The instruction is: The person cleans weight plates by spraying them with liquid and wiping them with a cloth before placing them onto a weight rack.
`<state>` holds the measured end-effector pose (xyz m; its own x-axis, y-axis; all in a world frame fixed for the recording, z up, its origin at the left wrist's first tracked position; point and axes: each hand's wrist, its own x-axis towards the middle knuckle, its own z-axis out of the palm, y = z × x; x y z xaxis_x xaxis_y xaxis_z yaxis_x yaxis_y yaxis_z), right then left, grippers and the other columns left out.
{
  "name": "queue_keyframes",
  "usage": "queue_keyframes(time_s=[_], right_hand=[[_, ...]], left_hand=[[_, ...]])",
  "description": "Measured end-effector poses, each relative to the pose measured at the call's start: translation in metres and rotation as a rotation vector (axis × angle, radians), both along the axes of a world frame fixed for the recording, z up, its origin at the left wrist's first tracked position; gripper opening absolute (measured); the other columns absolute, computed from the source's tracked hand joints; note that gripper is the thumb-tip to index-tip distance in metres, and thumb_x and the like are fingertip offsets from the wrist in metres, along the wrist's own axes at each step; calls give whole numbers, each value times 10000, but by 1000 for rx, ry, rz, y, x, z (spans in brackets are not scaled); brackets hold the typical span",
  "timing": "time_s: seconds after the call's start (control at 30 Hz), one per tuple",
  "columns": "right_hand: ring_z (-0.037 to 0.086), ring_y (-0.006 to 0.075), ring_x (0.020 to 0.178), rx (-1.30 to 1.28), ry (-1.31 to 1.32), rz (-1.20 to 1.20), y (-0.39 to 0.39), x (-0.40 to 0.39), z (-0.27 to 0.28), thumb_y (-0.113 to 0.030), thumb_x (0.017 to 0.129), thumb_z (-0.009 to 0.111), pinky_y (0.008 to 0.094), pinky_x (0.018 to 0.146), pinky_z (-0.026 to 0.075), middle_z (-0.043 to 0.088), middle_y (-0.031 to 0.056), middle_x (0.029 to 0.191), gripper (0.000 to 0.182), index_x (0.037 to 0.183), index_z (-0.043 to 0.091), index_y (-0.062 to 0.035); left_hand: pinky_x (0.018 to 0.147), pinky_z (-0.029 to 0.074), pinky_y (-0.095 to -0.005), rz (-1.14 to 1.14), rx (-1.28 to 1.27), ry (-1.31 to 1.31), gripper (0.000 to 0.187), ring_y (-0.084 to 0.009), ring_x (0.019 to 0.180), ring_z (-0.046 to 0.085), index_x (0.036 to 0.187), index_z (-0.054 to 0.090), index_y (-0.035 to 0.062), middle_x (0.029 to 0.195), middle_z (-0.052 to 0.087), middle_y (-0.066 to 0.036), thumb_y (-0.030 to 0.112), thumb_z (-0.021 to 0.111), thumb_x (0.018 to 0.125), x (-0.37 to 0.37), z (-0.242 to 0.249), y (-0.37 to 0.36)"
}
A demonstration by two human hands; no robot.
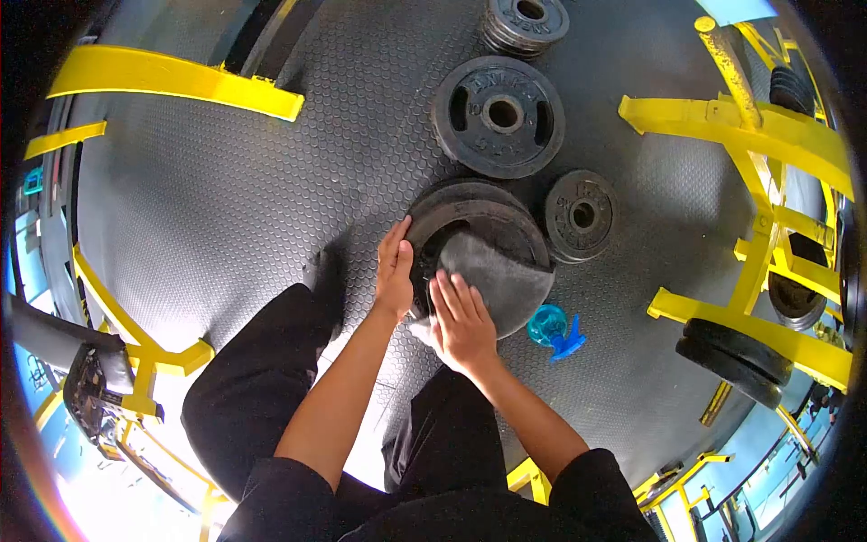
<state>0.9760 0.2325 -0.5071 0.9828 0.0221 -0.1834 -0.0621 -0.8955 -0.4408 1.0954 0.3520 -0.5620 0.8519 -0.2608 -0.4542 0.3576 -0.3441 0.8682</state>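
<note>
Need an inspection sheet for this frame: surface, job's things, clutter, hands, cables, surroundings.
Surface: dark studded rubber floor mat, plates lying on it.
Job's things: stack of weight plates under a grey cloth.
Clutter: large plate flat beyond the stack; small plate beside it; another plate stack at top edge; blue spray bottle lying by the cloth.
Hands: left hand flat against the stack's rim; right hand pressed flat on the cloth, fingers spread.
Cables: nothing seen.
Surroundings: yellow gym frames on both sides, plates stored on the right rack; padded bench at left.
</note>
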Motion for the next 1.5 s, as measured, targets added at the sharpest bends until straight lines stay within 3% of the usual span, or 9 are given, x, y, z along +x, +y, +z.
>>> queue_keyframes(time_s=[0.23, 0.4, 0.53, 0.6, 0.67, 0.7, 1.03, 1.13, 1.5], right_hand=[[336, 241, 1434, 39, 91, 241, -21, -42, 8, -281, 931, 565, 412, 1163, 284, 319, 74, 1580, 623, 1496, 382, -94], [279, 244, 1465, 48, -74, 338, -9, 39, -11, -394, 940, 567, 399, 1201, 200, 293, 69, 1595, 691, 1518, 333, -97], [336, 249, 1425, 136, -106, 317, -16, 92, -13, -411, 921, 587, 420, 1169, 252, 344, 56, 1568, 669, 1488, 386, -117], [307, 246, 1446, 176, -118, 330, -25, 99, -21, -468, 918, 577, 406, 1196, 207, 368, 74, 1553, 724, 1521, 337, -147], [322, 272, 1433, 70, -122, 227, -45, 117, -10, -493, 908, 582, 443, 1183, 222, 377, 78, 1544, 735, 1520, 340, -165], [315, 304, 1432, 4, -83, 85, -59, 125, -8, -495, 913, 575, 471, 1178, 221, 370, 93, 1546, 737, 1521, 334, -154], [56, 546, 1446, -101, 159, -751, -6, -17, -2, -421, 970, 476, 586, 1189, 78, 58, 350, 1570, 841, 1489, 133, 144], [-14, 562, 1441, 7, 230, -839, 28, -37, -3, -468, 994, 400, 604, 1179, 58, -32, 369, 1563, 855, 1497, 73, 142], [165, 452, 1467, -330, -4, -710, -46, 93, -15, -526, 981, 403, 536, 1187, 152, 203, 247, 1592, 810, 1521, 221, 50]], left_hand=[[1193, 186, -399, 18, -44, 72, 515, -282, 1448, 267, 1440, 500, 182, 1545, 317, -155, 483, 360, 1046, 1, -2, 2], [1162, 283, -369, 338, -586, 534, 597, -274, 1359, 414, 1453, 466, 115, 1489, 445, -118, 498, 240, 1055, 6, 0, 2], [1204, 183, -369, 700, -387, 827, 676, -254, 1440, 307, 1489, 367, 30, 1554, 352, -112, 525, 252, 1042, 24, 51, -12], [1210, 163, -381, 685, -486, 803, 666, -248, 1436, 316, 1473, 403, 33, 1547, 366, -107, 523, 279, 1038, 11, 12, 2], [1126, 338, -405, 434, -566, 571, 600, -272, 1321, 472, 1441, 477, 88, 1456, 486, -117, 494, 305, 1033, -2, -22, 13], [1208, 133, -376, 351, -557, 512, 573, -237, 1467, 243, 1411, 529, 82, 1535, 360, -127, 453, 324, 1026, 2, -13, 8], [1205, 133, -390, 384, -389, 463, 477, -243, 1475, 212, 1315, 634, 104, 1573, 297, -105, 301, 414, 940, 6, -11, 0], [1205, 132, -387, 372, -401, 462, 484, -250, 1477, 209, 1324, 626, 100, 1575, 293, -118, 294, 407, 937, 5, -14, 3], [1202, 129, -382, 376, -448, 461, 471, -255, 1473, 212, 1334, 611, 77, 1563, 299, -137, 269, 380, 971, 4, -17, 3]])
